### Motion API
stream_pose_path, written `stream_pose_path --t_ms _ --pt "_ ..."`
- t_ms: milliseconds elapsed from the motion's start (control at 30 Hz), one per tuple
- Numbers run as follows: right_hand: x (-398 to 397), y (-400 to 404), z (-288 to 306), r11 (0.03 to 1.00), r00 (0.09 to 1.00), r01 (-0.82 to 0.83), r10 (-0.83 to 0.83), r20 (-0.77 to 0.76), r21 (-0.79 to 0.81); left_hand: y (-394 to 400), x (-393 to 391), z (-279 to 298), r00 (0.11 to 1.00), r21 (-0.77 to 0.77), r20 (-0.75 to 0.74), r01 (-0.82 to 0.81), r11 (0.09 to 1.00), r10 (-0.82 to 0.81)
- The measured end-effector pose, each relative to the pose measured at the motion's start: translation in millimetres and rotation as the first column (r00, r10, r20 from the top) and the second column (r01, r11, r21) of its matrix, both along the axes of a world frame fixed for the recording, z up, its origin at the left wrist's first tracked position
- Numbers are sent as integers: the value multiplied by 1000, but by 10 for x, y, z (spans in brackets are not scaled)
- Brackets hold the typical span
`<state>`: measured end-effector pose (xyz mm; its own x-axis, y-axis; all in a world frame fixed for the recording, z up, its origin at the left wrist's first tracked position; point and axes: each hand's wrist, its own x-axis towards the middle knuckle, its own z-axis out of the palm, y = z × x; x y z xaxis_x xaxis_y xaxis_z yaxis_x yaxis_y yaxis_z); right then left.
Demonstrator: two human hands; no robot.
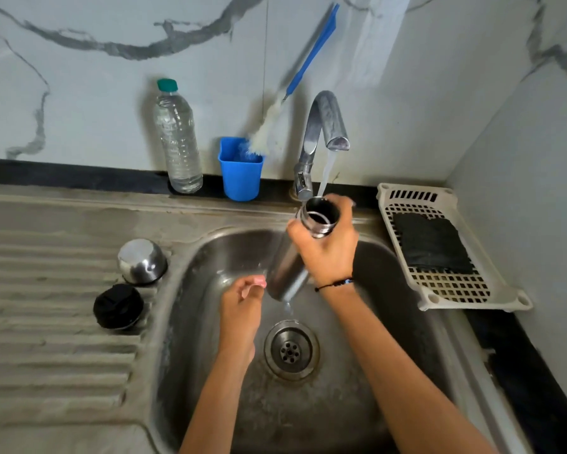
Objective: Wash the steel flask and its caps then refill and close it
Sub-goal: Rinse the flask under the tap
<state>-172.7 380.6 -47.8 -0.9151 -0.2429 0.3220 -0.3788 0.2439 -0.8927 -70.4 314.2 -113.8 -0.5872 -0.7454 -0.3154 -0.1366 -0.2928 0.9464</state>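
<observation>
Marble-veined wall tiles behind steel sink (190, 290); tap (321, 126) running; right grip (324, 253) clasps steel flask (288, 273); left grip (243, 303) loosely curled, empty; no legible writing.

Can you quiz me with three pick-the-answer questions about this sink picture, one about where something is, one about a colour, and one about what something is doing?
1. Where are the two caps?
A. in the white basket
B. on the ribbed drainboard
C. inside the blue cup

2. What colour is the cap on the plastic bottle?
A. green
B. red
C. yellow

3. What is the tap doing?
A. it is off
B. it is dripping onto the cloth
C. it is running into the flask

Answers:
1 B, the steel cap and black cap sit on the drainboard.
2 A, the plastic bottle has a green top.
3 C, water falls from the tap into the flask, which the right hand grips.
</observation>
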Motion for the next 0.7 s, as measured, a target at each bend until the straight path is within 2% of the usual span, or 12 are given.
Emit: stream_pose_path --t_ms 33,100,133,233,333,433,533,600,700 --pt "28 -16 -20 999 997 -40 39 61 26 30 7 2 1000 7 -2 10 1000 -10" --pt "122 -18 -183 977 980 -93 56 192 192 81 19 48 998 9 -22 57 998 -57" --pt "158 -1 -233 965 977 -103 53 205 242 82 35 77 997 -3 -33 74 997 -74" --pt "135 63 -131 953 989 -109 74 131 283 23 44 25 999 -12 5 37 999 -37" --pt "121 45 149 904 974 -220 227 25 366 74 18 -14 999 81 9 48 996 -49" --pt "157 -45 323 718 896 -330 443 -36 613 150 -8 11 995 239 -28 104 966 -100" --pt "212 -115 372 415 848 -290 529 30 862 102 21 15 995 366 -72 90 926 -68" --pt "265 -123 340 243 848 -240 524 81 940 65 46 -15 994 438 -104 78 895 -36" --pt "409 -81 254 53 835 -223 526 163 973 44 101 -107 996 502 -93 64 863 -19"
